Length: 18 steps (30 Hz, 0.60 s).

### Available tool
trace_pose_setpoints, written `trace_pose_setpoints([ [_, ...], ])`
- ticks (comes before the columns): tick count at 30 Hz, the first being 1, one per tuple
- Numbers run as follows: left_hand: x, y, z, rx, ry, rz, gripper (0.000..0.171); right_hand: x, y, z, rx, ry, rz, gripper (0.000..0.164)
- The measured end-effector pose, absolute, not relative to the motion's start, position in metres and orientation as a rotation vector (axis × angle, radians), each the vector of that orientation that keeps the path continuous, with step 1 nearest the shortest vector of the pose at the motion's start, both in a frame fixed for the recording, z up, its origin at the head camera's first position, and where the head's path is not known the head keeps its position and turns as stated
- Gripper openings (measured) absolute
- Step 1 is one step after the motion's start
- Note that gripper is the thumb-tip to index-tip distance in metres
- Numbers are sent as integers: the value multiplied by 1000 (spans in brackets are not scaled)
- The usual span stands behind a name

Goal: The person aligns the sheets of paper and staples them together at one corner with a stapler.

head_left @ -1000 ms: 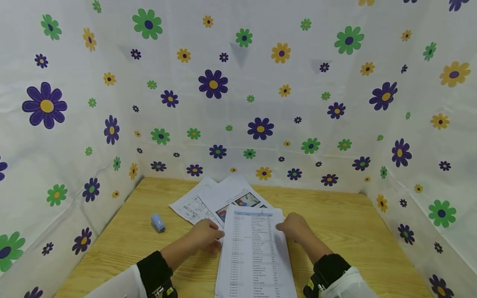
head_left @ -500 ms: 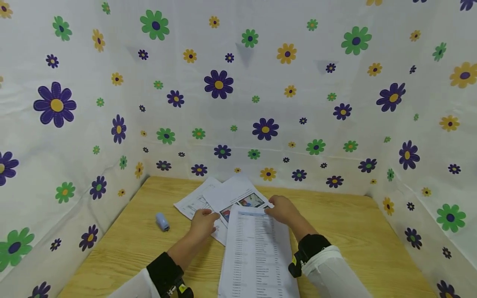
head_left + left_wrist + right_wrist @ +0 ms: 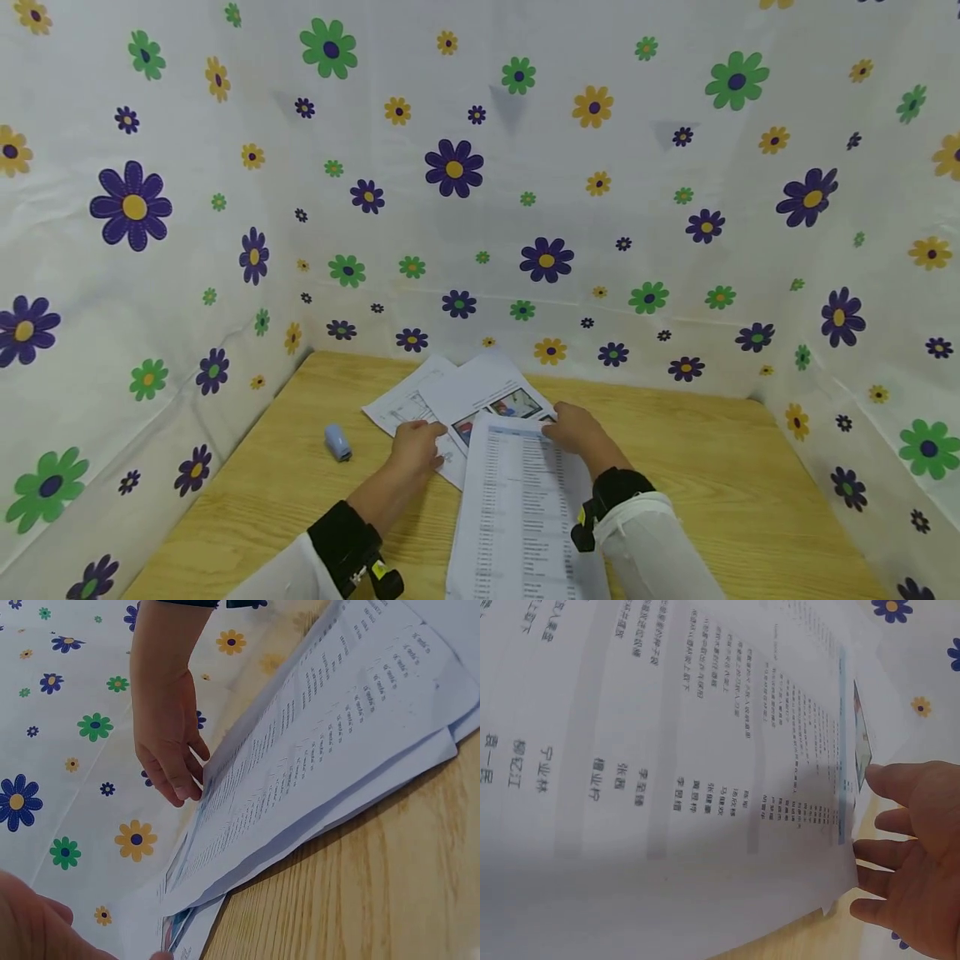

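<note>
A stack of white sheets printed with a table (image 3: 525, 508) lies in front of me, its edges slightly uneven in the left wrist view. My right hand (image 3: 579, 435) is at the stack's top right corner; in the right wrist view its fingers (image 3: 881, 881) are spread and meet the paper's edge. My left hand (image 3: 415, 450) hovers left of the stack's top edge with relaxed fingers, near the sheets behind it. Only part of that hand (image 3: 37, 926) shows in the left wrist view. Behind the stack lie a sheet with photos (image 3: 480, 387) and a sheet with line drawings (image 3: 408, 396).
A small light-blue object, stapler-like (image 3: 337, 442), lies on the wooden table (image 3: 720, 475) to the left of the papers. White cloth walls with flowers (image 3: 465, 225) enclose the table at the back and both sides.
My right hand has moved from the stack's right edge up to its top right corner. My left hand has shifted off the left edge and farther forward. The view has turned slightly left.
</note>
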State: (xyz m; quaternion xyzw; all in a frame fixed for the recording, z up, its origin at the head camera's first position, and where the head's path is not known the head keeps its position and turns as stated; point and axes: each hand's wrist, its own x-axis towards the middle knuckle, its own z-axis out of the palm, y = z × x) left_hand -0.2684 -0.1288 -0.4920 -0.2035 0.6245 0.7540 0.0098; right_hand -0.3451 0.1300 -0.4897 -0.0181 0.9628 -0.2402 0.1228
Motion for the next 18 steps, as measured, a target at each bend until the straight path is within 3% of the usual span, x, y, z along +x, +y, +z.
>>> trace_pose_setpoints([
  [9,-278,-126,-495,-717,1798,2358,74,-344,130,-494,-12,2822,-711,60],
  [18,-283,-122,-496,-710,1746,2367,61,-338,129,-488,-2,2844,-756,58],
])
